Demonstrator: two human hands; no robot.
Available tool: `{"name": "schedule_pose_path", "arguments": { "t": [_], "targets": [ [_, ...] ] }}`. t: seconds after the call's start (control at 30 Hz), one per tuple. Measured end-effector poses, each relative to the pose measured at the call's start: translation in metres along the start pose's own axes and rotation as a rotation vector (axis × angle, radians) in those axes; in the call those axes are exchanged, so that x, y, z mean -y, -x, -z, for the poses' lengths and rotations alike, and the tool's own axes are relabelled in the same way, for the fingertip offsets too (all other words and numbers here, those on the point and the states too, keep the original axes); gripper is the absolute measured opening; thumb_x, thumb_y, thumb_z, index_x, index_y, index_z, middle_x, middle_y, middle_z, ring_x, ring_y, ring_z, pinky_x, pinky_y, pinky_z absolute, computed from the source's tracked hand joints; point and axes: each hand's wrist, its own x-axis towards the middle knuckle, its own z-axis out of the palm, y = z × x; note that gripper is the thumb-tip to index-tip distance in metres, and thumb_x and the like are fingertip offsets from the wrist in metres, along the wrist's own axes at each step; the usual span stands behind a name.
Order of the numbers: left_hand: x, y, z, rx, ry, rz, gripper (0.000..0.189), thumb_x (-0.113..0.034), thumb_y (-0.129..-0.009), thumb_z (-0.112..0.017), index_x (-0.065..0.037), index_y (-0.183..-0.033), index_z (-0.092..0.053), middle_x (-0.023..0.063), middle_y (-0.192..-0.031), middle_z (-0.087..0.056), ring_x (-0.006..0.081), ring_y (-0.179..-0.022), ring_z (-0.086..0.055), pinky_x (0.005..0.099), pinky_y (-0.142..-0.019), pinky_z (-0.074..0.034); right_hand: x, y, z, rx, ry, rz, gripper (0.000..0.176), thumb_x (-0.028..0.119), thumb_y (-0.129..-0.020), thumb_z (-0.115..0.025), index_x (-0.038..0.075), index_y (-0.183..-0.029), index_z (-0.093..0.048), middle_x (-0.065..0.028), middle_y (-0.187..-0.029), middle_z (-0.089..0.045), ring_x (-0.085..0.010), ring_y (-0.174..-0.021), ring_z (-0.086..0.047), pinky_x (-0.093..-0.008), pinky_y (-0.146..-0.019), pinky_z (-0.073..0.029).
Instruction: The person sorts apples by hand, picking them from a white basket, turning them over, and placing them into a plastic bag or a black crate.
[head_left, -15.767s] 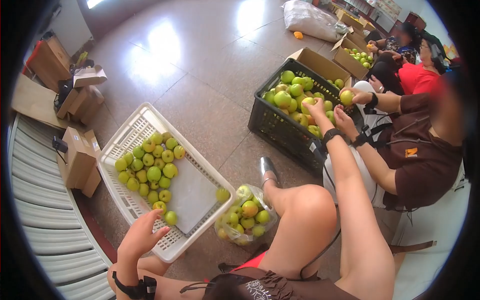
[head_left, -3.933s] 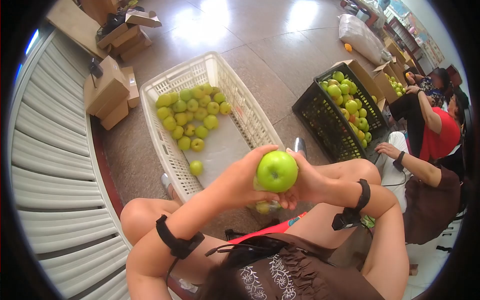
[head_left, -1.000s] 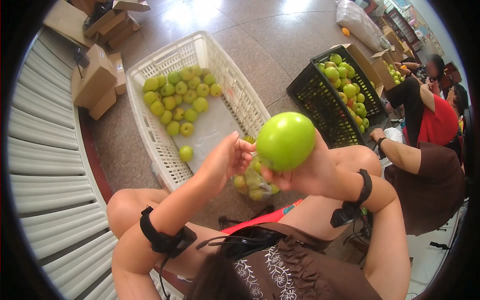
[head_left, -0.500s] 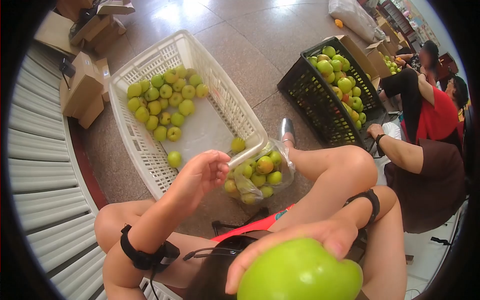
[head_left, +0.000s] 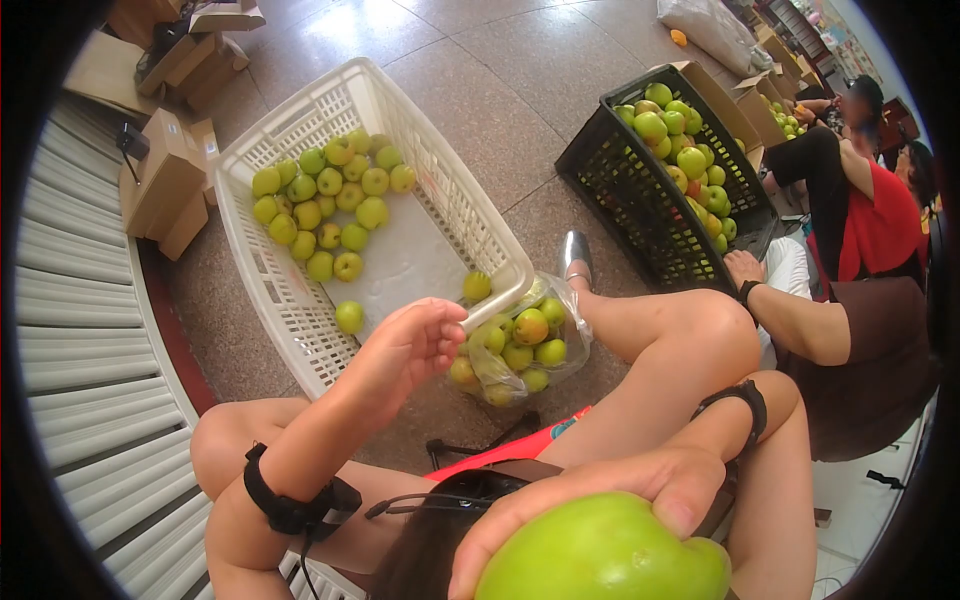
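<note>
Head view: the right hand (head_left: 620, 478), at the bottom of the frame, has its fingers and thumb wrapped around a green apple (head_left: 605, 555) close to the camera, cut off by the lower edge. Near the centre, the left hand (head_left: 415, 340) is empty, fingers loosely curled, beside the near rim of the white crate (head_left: 450, 195); contact cannot be told. A clear bag (head_left: 573, 333) of apples lies just right of it. The step in hand appears to be holding one apple; any next move calls for a secure, gentle grip.
</note>
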Motion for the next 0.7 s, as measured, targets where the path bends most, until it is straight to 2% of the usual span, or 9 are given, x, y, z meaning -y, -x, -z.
{"name": "schedule_pose_path", "arguments": {
  "t": [0.13, 0.23, 0.3, 0.37, 0.4, 0.47, 0.7],
  "targets": [
    [0.000, 0.000, -0.001, -0.008, -0.002, 0.002, 0.019, -0.025, -0.089, -0.042, -0.009, -0.091, -0.052, -0.0021, -0.078, -0.054, 0.0067, -0.072, -0.050, 0.0207, -0.068, -0.042, 0.018, -0.018, 0.075, 0.773, 0.239, -0.408, 0.076, 0.051, -0.086, -0.041, -0.003, -0.133, -0.016, -0.0134, -0.134, -0.028, -0.0208, -0.126, -0.025, -0.0360, -0.102, -0.021],
    [0.000, 0.001, 0.000, 0.000, -0.004, -0.007, 0.018, -0.025, -0.089, -0.043, -0.009, -0.091, -0.052, -0.0020, -0.078, -0.054, 0.0070, -0.071, -0.050, 0.0208, -0.067, -0.042, 0.014, -0.009, 0.074, 0.620, 0.272, -0.322, 0.064, 0.045, -0.090, -0.037, -0.002, -0.130, -0.024, -0.0117, -0.125, -0.039, -0.0190, -0.117, -0.037, -0.0333, -0.097, -0.029],
    [0.000, 0.000, 0.001, -0.001, -0.005, -0.011, 0.018, -0.025, -0.089, -0.043, -0.009, -0.091, -0.052, -0.0020, -0.078, -0.054, 0.0072, -0.071, -0.050, 0.0209, -0.067, -0.042, 0.018, 0.001, 0.079, 0.389, 0.016, -0.523, 0.053, 0.039, -0.092, -0.035, -0.001, -0.126, -0.032, -0.0091, -0.117, -0.046, -0.0161, -0.107, -0.045, -0.0304, -0.091, -0.035],
    [0.000, 0.001, 0.002, -0.007, -0.011, -0.016, 0.018, -0.025, -0.089, -0.043, -0.009, -0.091, -0.052, -0.0020, -0.077, -0.054, 0.0074, -0.071, -0.050, 0.0211, -0.067, -0.041, 0.014, 0.004, 0.090, 0.284, -0.169, -0.587, 0.045, 0.035, -0.094, -0.034, 0.000, -0.121, -0.040, -0.0066, -0.110, -0.052, -0.0133, -0.099, -0.051, -0.0278, -0.085, -0.040],
    [0.000, 0.001, 0.001, -0.010, -0.016, -0.017, 0.018, -0.025, -0.089, -0.043, -0.009, -0.091, -0.052, -0.0020, -0.077, -0.054, 0.0074, -0.072, -0.049, 0.0211, -0.067, -0.041, 0.009, 0.003, 0.101, 0.297, -0.227, -0.555, 0.042, 0.034, -0.095, -0.033, 0.000, -0.118, -0.043, -0.0053, -0.107, -0.055, -0.0120, -0.096, -0.053, -0.0266, -0.082, -0.042],
    [0.001, 0.001, 0.002, -0.009, -0.017, -0.018, 0.018, -0.025, -0.089, -0.043, -0.009, -0.091, -0.052, -0.0021, -0.077, -0.053, 0.0074, -0.072, -0.049, 0.0212, -0.067, -0.041, 0.005, 0.003, 0.105, 0.232, -0.271, -0.567, 0.038, 0.032, -0.095, -0.034, 0.001, -0.113, -0.048, -0.0037, -0.104, -0.057, -0.0103, -0.093, -0.055, -0.0253, -0.079, -0.044],
    [0.002, 0.002, 0.002, 0.008, -0.018, -0.020, 0.019, -0.026, -0.088, -0.043, -0.009, -0.091, -0.051, -0.0018, -0.077, -0.053, 0.0077, -0.072, -0.049, 0.0214, -0.068, -0.041, 0.005, 0.015, 0.089, 0.256, -0.101, -0.547, 0.052, 0.044, -0.092, -0.027, 0.001, -0.109, -0.050, -0.0081, -0.091, -0.059, -0.0154, -0.073, -0.056, -0.0250, -0.065, -0.045]
  ]
}}
